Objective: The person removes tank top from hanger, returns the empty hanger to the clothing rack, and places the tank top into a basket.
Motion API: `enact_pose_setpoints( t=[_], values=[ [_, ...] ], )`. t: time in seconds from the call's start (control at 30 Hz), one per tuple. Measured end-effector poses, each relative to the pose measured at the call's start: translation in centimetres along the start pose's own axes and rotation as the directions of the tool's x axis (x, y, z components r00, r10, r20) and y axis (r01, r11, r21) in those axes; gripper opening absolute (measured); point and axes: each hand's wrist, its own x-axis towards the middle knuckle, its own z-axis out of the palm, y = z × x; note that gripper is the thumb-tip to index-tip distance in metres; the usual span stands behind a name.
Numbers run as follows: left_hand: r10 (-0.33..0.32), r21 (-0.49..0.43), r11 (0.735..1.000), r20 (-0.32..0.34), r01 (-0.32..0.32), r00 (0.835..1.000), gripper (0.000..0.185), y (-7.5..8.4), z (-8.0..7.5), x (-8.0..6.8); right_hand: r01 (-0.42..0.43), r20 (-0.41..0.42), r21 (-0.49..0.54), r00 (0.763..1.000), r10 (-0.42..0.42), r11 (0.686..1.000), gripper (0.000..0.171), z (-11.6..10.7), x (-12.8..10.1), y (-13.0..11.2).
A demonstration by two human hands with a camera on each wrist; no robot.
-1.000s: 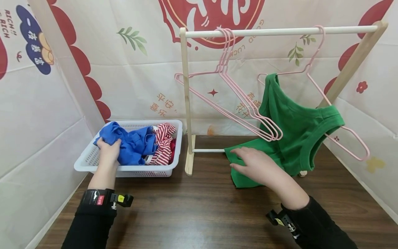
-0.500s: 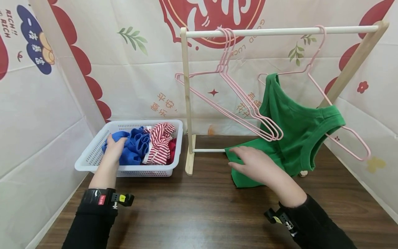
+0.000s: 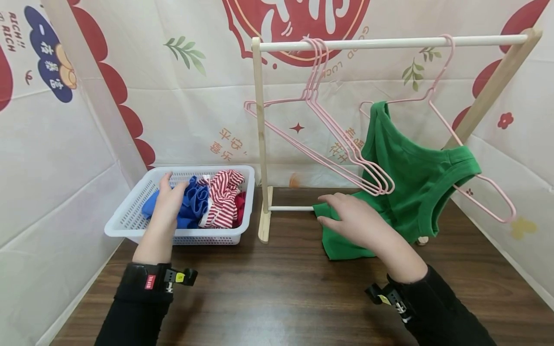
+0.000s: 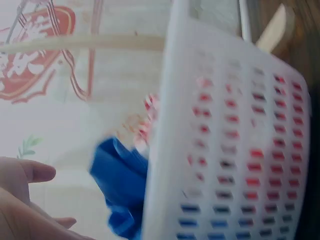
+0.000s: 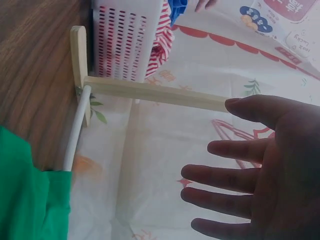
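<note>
My left hand (image 3: 166, 204) is over the white basket (image 3: 125, 226), above a crumpled blue cloth (image 3: 195, 199). In the left wrist view, its fingers are apart and stand clear of the blue cloth (image 4: 120, 175). Beside the blue cloth lie a red-and-white striped cloth (image 3: 225, 194) and a bit of dark red fabric (image 3: 240, 206). My right hand (image 3: 355, 223), fingers extended and spread, hovers before a green sleeveless top (image 3: 402, 178) and holds nothing. That top hangs tilted on a pink hanger (image 3: 497, 192), its lower part reaching down to the table.
A wooden rack with a white rail (image 3: 381, 44) stands behind the hands. Several bare pink hangers (image 3: 342, 139) hang bunched toward its left end. The rack's left foot (image 3: 264, 221) is just right of the basket, on the brown table (image 3: 259, 288).
My left hand has let go of the blue cloth, which dropped back lower in the basket, and has shifted right. My right hand has risen very slightly and stays in front of the green top.
</note>
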Motion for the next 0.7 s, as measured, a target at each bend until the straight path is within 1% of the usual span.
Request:
enact_pose_setpoints(
  t=[0.1,0.2,0.3,0.4,0.53,0.7],
  values=[
    [0.034,-0.053,0.998,-0.003,-0.035,0.999,0.068,0.9,0.6,-0.6,0.009,-0.015,-0.001,1.000,-0.009,1.000,0.053,-0.2,-0.1,-0.2],
    [0.053,-0.098,0.994,-0.007,-0.053,0.999,0.065,1.8,1.4,-1.2,0.014,-0.028,-0.003,1.000,-0.014,1.000,0.053,-0.5,-0.2,-0.5],
    [0.061,-0.115,0.991,-0.013,-0.062,0.998,0.062,2.7,2.0,-2.0,0.016,-0.034,-0.002,0.999,-0.016,1.000,0.053,-0.8,-0.4,-0.8],
    [0.105,-0.136,0.985,-0.011,-0.106,0.994,0.059,3.4,2.5,-2.9,0.015,-0.035,0.008,0.999,-0.015,1.000,0.053,-1.1,-0.7,-1.0],
    [0.194,-0.182,0.965,0.016,-0.188,0.981,0.056,4.2,3.2,-4.2,0.020,-0.051,0.034,0.999,-0.019,0.999,0.055,-1.5,-1.2,-1.1],
    [0.266,-0.224,0.942,0.038,-0.251,0.963,0.052,4.9,4.0,-5.6,0.028,-0.106,0.068,0.994,-0.021,0.997,0.056,-1.9,-2.0,-1.2]
  ],
)
